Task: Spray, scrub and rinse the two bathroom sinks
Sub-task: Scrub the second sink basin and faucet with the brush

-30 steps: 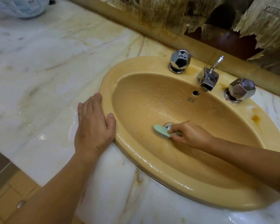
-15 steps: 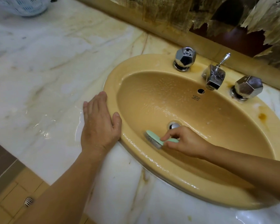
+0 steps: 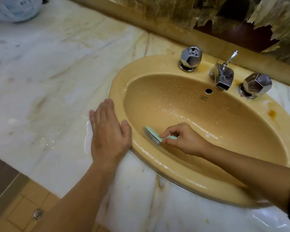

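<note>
Filling most of the view, the marble counter (image 3: 40, 84) carries the yellow sink (image 3: 199, 174), wet and foamy inside. Probably for balance, the left hand (image 3: 107, 134) lies flat with straight fingers on the counter (its thumb touches the sink rim) and holds nothing. The right hand (image 3: 184, 139) pinches the green brush (image 3: 153, 135) by its handle, bristles down on the near-left wall of the basin, just beside the left thumb.

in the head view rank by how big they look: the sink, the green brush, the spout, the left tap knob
1. sink, by far the largest
2. green brush, though the right hand hides part of its handle
3. spout and left tap knob: they look about alike, too close to rank
</note>
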Demonstrator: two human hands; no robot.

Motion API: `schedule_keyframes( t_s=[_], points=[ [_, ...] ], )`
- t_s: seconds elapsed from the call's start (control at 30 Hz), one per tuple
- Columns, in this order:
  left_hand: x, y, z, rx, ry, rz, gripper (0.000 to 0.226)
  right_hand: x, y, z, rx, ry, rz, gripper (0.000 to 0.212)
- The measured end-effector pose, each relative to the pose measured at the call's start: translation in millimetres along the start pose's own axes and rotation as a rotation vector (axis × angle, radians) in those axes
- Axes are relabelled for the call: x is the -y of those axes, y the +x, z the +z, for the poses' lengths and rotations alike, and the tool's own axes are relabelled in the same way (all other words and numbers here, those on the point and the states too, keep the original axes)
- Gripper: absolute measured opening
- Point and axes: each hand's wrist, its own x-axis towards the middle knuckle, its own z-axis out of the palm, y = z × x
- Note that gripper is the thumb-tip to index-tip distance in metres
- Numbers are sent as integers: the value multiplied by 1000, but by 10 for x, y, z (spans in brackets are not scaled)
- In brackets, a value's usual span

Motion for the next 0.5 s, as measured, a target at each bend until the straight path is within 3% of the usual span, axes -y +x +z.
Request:
schedule_keyframes(
  t_s=[0.07, 0.17, 0.33, 0.5],
  points=[
    [4, 3, -8, 3, 10, -2, 73, 15, -32, -22, 19, 39, -8, 5],
    [-3, 5, -11, 9, 13, 2, 72, -117, -284, -235, 128, 20, 76, 20],
    [-6, 10, -13, 4, 22, 7, 72, 204, -36, -115, 71, 71, 26, 7],
    [-13, 15, -19, 11, 22, 11, 71, 180, -311, -345, 211, 142, 137, 12]
  ],
)
